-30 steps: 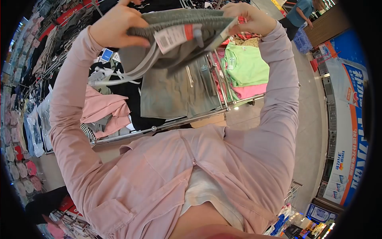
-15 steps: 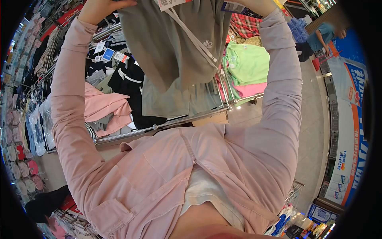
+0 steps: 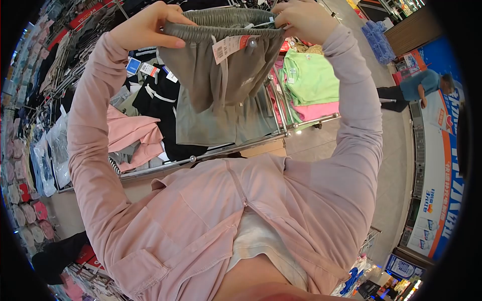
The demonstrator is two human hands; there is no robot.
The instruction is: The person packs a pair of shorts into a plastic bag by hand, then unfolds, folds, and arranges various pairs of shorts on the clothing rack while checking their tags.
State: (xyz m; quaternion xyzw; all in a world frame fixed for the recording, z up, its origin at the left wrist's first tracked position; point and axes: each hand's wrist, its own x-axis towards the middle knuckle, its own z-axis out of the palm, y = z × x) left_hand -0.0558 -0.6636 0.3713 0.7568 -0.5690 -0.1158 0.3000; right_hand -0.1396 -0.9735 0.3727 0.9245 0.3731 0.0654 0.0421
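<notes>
A pair of grey-brown shorts [image 3: 201, 65] with an elastic waistband hangs between my two hands, its waist opening facing up. My left hand [image 3: 150, 27] pinches the waistband at its left end, thumb in front and fingers behind. On the other side, my right hand [image 3: 307, 20] grips the right end of the waistband. A white and red price tag [image 3: 231, 46] and a pale drawstring dangle from the front. Below the held pair, another pair of grey-green shorts [image 3: 221, 125] lies on the metal-railed display.
Black garments [image 3: 156, 103] and a pink garment [image 3: 131, 135] lie at the left of the display. A lime-green top [image 3: 311, 78] rests on the right, beyond a metal rail [image 3: 241, 142]. A person in a blue top [image 3: 427, 84] bends over at the far right.
My hands and the shorts have come lower into view, and the waistband now shows with its opening upward. The person at the right has moved further right and down in view.
</notes>
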